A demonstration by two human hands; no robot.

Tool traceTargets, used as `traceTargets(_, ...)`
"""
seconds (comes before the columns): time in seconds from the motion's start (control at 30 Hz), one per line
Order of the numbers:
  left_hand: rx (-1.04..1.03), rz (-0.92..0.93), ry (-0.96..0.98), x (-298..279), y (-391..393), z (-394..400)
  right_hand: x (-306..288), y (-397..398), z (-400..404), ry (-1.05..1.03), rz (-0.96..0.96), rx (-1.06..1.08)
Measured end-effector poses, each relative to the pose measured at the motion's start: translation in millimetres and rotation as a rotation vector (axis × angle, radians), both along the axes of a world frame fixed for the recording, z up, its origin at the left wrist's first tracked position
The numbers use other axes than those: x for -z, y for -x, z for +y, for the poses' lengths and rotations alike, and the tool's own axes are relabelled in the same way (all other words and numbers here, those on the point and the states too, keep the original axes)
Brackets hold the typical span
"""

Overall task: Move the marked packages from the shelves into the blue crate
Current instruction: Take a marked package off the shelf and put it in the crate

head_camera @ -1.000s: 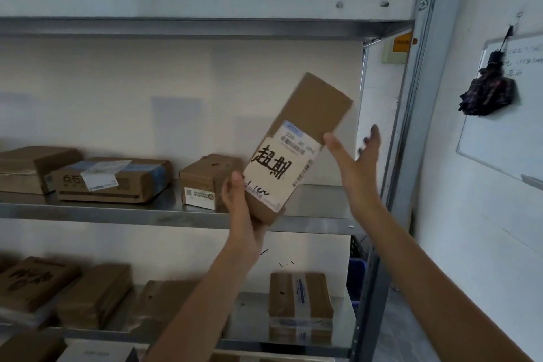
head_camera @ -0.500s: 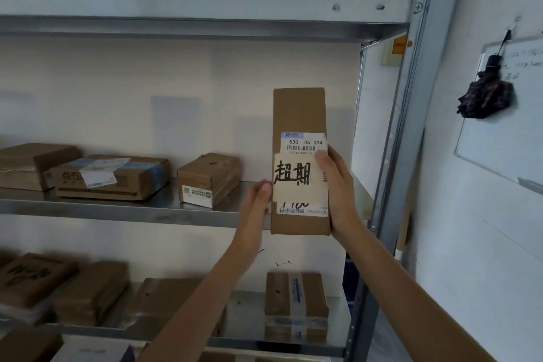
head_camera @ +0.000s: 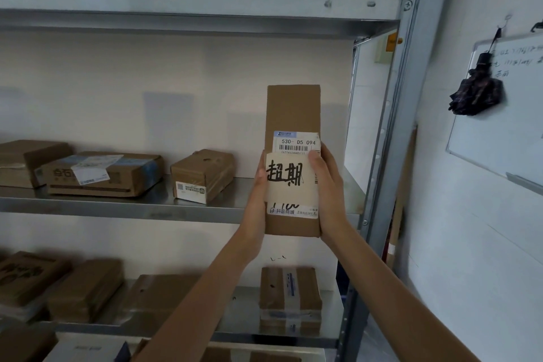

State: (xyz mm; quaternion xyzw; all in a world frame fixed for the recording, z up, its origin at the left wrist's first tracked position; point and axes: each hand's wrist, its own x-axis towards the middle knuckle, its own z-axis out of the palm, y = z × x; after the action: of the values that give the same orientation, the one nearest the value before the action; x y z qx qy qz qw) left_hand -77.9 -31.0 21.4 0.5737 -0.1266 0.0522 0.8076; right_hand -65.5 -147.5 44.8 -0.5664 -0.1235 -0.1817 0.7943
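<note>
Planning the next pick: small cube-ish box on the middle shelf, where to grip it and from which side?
Grip the small box across its left and right side faces, coming from the front. It sits near the shelf edge, apart from the neighbouring box; open space on both sides.

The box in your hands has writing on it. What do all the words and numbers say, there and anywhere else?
"超期": handwritten on the white slip on the held box.
"530- D5 094": its shipping label.
"抖音商城": bottom of that label.
Barcode digits under it: too small.
"T100"-like scrawl below the slip: partly hidden.
Flat box on the middle shelf: print partly covered.
Whiteboard: handwriting too blurred.
</note>
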Motion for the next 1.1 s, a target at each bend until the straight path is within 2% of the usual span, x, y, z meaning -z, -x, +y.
traceTargets(0.17,0.061,0.010,0.016,1,12,-15,6,25,-15,-0.002,-0.024,0.284)
traceTargets(0.37,0.136,0.067,0.036,20,30,-62,28,58,-60,-0.032,-0.022,0.439)
traceTargets(0.5,0.139,0.191,0.176,35,40,-91,32,78,-82,0.121,-0.034,0.485)
traceTargets(0.6,0.170,0.215,0.215,44,45,-103,34,92,-90,0.213,-0.054,0.513)
traceTargets(0.8,0.321,0.171,0.166,54,53,-137,51,118,-116,0.085,-0.009,0.665)
traceTargets(1.1,0.588,0.254,0.061,81,85,-227,85,174,-189,0.034,0.111,0.965)
